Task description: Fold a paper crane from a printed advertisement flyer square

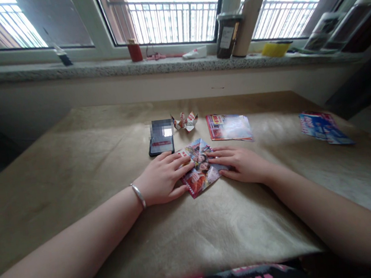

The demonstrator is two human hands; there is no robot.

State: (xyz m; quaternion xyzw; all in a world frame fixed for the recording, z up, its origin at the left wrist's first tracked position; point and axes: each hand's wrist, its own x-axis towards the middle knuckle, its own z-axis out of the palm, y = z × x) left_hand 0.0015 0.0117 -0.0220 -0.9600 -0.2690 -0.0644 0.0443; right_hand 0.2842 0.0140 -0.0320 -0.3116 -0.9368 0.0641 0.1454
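Note:
A folded piece of colourful printed paper (pixel 200 169) lies on the tan table (pixel 93 175) in front of me. My left hand (pixel 161 179) rests flat on its left part, fingers stretched out and pressing down; a silver bracelet is on that wrist. My right hand (pixel 241 163) lies flat on the paper's right part, fingers extended leftward. The fingertips of both hands nearly meet over the paper's middle. Neither hand grips anything.
A phone (pixel 161 142) lies just beyond my left hand. Behind it sits a small folded paper figure (pixel 185 121). A stack of printed sheets (pixel 229 127) lies at centre right, another leaflet (pixel 323 128) far right. The windowsill (pixel 98 68) holds a red cup (pixel 134 51), jars and a yellow box.

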